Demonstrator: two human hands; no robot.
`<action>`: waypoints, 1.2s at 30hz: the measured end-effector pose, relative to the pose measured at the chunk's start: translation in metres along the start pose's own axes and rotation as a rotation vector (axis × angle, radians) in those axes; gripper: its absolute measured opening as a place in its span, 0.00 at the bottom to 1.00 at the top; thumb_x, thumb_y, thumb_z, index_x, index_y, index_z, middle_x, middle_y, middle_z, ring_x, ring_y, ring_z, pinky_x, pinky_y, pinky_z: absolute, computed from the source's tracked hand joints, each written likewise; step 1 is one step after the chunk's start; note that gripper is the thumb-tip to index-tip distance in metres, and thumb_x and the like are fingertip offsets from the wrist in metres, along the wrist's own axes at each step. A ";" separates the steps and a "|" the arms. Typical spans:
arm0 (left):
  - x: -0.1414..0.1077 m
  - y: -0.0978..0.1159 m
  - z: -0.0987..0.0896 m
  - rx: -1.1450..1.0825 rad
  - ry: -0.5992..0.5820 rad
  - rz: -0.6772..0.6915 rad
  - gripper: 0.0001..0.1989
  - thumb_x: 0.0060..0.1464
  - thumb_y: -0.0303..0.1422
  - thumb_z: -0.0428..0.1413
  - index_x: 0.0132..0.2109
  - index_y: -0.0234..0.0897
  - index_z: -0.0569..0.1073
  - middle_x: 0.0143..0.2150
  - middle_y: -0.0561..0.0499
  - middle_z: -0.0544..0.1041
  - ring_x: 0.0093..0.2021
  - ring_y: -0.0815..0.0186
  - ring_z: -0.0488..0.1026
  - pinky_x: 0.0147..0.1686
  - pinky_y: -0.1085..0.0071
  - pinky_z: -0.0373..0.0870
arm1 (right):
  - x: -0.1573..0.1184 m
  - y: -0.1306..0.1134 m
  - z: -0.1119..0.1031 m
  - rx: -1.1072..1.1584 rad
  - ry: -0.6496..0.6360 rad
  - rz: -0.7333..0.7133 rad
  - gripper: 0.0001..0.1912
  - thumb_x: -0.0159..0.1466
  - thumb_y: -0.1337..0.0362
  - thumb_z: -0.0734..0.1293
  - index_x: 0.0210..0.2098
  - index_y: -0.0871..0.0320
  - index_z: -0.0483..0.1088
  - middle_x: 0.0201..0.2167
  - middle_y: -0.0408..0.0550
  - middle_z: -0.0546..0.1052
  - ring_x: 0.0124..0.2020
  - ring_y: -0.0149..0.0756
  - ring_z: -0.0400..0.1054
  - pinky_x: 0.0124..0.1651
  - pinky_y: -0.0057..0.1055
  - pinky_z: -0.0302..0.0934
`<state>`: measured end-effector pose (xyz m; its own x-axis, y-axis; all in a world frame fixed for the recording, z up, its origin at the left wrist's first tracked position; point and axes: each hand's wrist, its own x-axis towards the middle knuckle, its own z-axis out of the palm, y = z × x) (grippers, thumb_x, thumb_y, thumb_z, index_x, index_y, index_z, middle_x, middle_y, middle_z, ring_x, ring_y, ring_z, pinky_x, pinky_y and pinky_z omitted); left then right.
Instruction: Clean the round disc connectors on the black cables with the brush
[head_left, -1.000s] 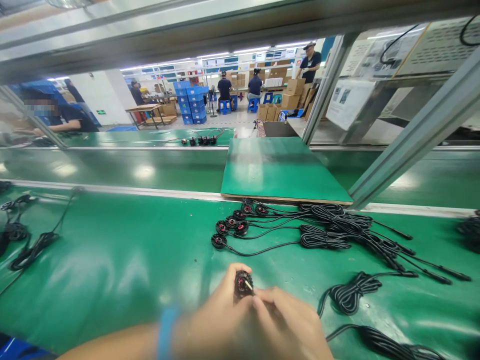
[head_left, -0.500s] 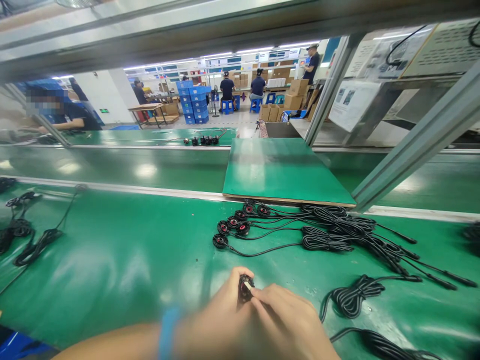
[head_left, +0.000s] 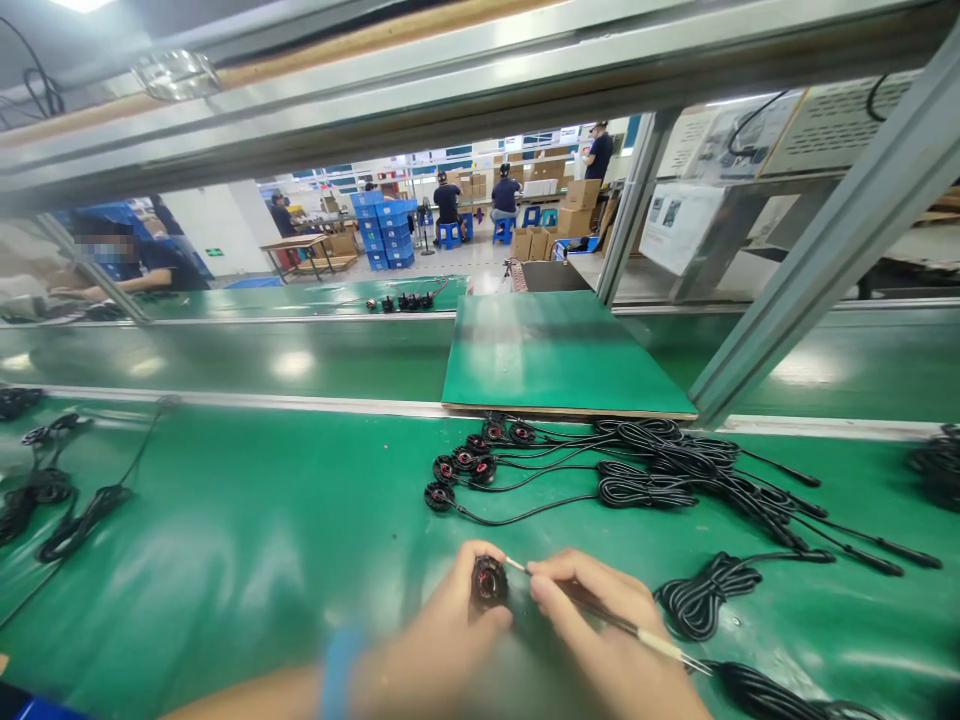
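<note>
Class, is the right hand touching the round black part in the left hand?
Apart: the head view shows green table between the right hand and the round black part.

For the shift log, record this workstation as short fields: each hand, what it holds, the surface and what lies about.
Left hand: holds a round black part with red at its centre
Right hand: grips a slim tool, pale tip pointing toward the part; contact unclear
Left wrist: blue band
Surface: green bench
Beyond the hands: similar black discs, wired to coiled black cables
Background: stacked blue crates
</note>
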<state>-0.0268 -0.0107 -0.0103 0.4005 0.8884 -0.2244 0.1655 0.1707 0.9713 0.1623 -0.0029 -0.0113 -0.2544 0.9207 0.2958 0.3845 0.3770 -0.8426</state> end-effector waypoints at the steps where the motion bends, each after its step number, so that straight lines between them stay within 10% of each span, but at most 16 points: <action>1: 0.000 -0.001 0.000 0.008 0.003 0.002 0.16 0.57 0.32 0.54 0.50 0.37 0.58 0.41 0.51 0.63 0.43 0.64 0.63 0.46 0.66 0.61 | 0.000 0.001 0.001 0.008 0.001 -0.016 0.12 0.69 0.58 0.63 0.32 0.52 0.74 0.28 0.40 0.76 0.28 0.32 0.71 0.33 0.25 0.62; 22: -0.002 -0.002 0.006 0.184 -0.012 0.094 0.16 0.54 0.33 0.56 0.49 0.38 0.61 0.46 0.44 0.70 0.46 0.58 0.67 0.49 0.62 0.64 | 0.006 -0.005 0.013 -0.095 -0.185 -0.007 0.16 0.68 0.61 0.59 0.25 0.55 0.68 0.20 0.39 0.72 0.22 0.31 0.66 0.26 0.26 0.55; 36: 0.000 -0.010 0.005 0.026 0.040 0.014 0.20 0.59 0.38 0.53 0.53 0.39 0.55 0.42 0.50 0.67 0.42 0.63 0.66 0.45 0.66 0.64 | -0.007 0.006 0.024 -0.019 -0.040 -0.073 0.14 0.70 0.58 0.58 0.32 0.54 0.71 0.24 0.40 0.75 0.23 0.30 0.69 0.28 0.22 0.60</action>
<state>-0.0241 -0.0150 -0.0200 0.3664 0.9071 -0.2073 0.1835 0.1480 0.9718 0.1453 -0.0092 -0.0287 -0.3175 0.8862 0.3374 0.3803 0.4449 -0.8108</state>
